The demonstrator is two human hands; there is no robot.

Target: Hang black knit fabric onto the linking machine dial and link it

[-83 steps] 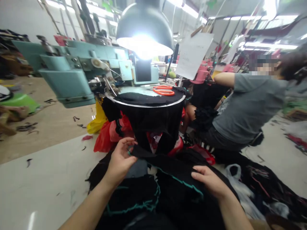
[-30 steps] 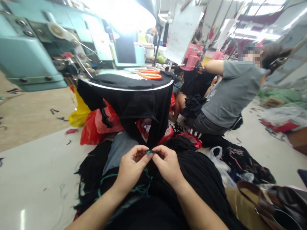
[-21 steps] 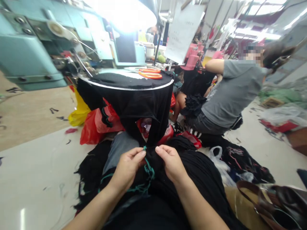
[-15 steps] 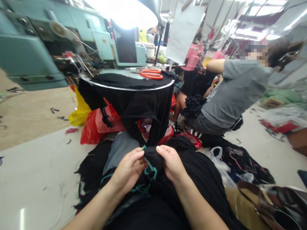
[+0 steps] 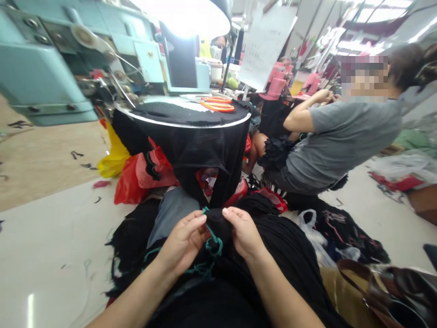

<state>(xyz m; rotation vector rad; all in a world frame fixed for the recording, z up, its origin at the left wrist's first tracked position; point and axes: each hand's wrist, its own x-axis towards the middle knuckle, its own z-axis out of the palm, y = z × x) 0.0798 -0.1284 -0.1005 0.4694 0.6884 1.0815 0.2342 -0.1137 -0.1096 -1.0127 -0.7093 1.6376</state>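
Note:
Between my two hands a piece of black fabric (image 5: 218, 222) is held stretched above my lap. My left hand (image 5: 186, 241) pinches its left edge between thumb and fingers, beside a strand of teal thread (image 5: 214, 243) that hangs in loops from the fabric. The right edge is gripped by my right hand (image 5: 244, 232), thumb on top. More black cloth (image 5: 287, 246) covers my lap and spreads below both hands. Where the fabric passes under my fingers, it is hidden.
Ahead stands a teal sewing machine (image 5: 44, 82) by a round worktop draped in black cloth, with orange-handled scissors (image 5: 218, 105) on it. A co-worker (image 5: 344, 132) sits at right. Red bags (image 5: 133, 180), a white plastic bag (image 5: 314, 234) and a brown handbag (image 5: 382, 291) lie around me.
My hands and the fabric stay almost still. The co-worker has leaned back to the right and raised a forearm. My view has shifted slightly.

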